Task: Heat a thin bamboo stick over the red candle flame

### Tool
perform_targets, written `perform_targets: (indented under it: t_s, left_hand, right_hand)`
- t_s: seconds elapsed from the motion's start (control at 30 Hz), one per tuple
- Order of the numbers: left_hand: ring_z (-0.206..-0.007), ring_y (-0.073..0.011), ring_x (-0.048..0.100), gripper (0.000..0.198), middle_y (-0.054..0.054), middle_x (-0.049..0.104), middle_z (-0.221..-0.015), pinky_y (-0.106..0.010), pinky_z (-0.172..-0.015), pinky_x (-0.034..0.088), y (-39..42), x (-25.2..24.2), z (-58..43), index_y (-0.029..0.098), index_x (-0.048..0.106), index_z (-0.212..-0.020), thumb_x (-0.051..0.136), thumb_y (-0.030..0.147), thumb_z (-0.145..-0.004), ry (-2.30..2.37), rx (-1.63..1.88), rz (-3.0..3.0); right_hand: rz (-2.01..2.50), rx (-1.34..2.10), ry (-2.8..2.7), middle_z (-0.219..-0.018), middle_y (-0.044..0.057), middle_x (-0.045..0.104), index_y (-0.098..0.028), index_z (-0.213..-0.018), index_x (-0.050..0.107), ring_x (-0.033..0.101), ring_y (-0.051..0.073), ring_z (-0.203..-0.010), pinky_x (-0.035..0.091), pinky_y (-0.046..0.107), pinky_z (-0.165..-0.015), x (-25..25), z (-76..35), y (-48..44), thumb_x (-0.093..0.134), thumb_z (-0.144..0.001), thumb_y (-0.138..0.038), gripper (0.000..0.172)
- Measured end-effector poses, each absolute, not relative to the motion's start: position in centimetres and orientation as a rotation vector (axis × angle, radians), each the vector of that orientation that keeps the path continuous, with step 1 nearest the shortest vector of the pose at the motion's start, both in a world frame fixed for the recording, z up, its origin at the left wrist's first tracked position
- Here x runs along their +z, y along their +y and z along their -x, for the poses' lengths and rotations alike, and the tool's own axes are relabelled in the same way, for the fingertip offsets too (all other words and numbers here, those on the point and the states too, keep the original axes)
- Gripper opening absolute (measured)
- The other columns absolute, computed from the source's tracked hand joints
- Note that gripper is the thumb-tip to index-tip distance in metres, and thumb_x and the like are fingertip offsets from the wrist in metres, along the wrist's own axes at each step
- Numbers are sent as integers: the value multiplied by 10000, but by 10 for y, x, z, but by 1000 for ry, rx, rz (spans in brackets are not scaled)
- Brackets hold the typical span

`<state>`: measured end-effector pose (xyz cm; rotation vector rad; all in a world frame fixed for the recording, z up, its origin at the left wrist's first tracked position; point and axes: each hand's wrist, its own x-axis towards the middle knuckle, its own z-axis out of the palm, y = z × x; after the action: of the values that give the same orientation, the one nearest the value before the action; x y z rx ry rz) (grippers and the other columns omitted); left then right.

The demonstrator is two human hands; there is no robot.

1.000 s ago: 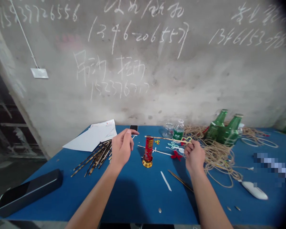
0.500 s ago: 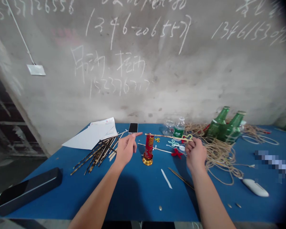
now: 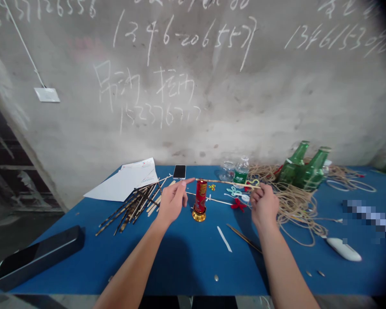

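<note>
The left hand (image 3: pixel 173 201) had moved rightward, index finger outstretched, others loosely curled, near one thin brown-and-cream stick (image 3: pixel 228 183). The right hand (image 3: pixel 264 204) pinched that stick beside one red-and-gold cylinder (image 3: pixel 201 198); two green glass bottles (image 3: pixel 311 174) stood beyond.

One red cylinder (image 3: pixel 201 196), gold-marked, upright in a flared gold base (image 3: pixel 198 216). One slender stick (image 3: pixel 223 183), brown-mottled, paler toward its right end, held nearly level; left end at the cylinder's top, contact unclear, remaining length extending to the cylinder's right.
</note>
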<state>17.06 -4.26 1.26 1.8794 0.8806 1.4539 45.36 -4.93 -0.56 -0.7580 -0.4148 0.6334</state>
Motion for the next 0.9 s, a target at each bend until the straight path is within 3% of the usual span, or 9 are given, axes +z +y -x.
perform_targets:
  t_s: [0.27,0.63,0.77,0.9]
  left_hand:
    - [-638,-184,645,652,-44,645,-574,-313,-746,476,-43,12,-170,225,577,-501,419,457,-1090,910,1484,-1884]
    - [-707,-199,695,664,-39,654,-568,-302,-796,504,-39,8,-167,235,568,-493,409,460,-1097,914,1508,-1879]
    - [-647,-176,672,667,-36,670,-590,-295,-772,499,-38,6,-167,227,571,-498,404,466,-1098,909,1508,-1864]
    - [-797,-206,726,672,-52,677,-598,-284,-764,488,-38,6,-166,229,565,-488,408,469,-1096,907,1516,-1867]
  right_hand:
    - [760,632,-429,-552,-117,261,-248,-669,325,189,62,-430,142,192,-355,-6,-455,-50,705,-808,-276,406]
    - [751,639,-400,-540,-109,240,-251,-652,303,180,73,-430,138,198,-336,-7,-459,-49,685,-815,-252,415]
    - [740,648,-383,-540,-110,235,-251,-643,293,172,71,-432,131,204,-342,-7,-459,-48,665,-797,-223,404]
    - [738,642,-385,-544,-108,254,-248,-645,307,194,70,-437,147,202,-350,-7,-459,-49,670,-794,-224,393]
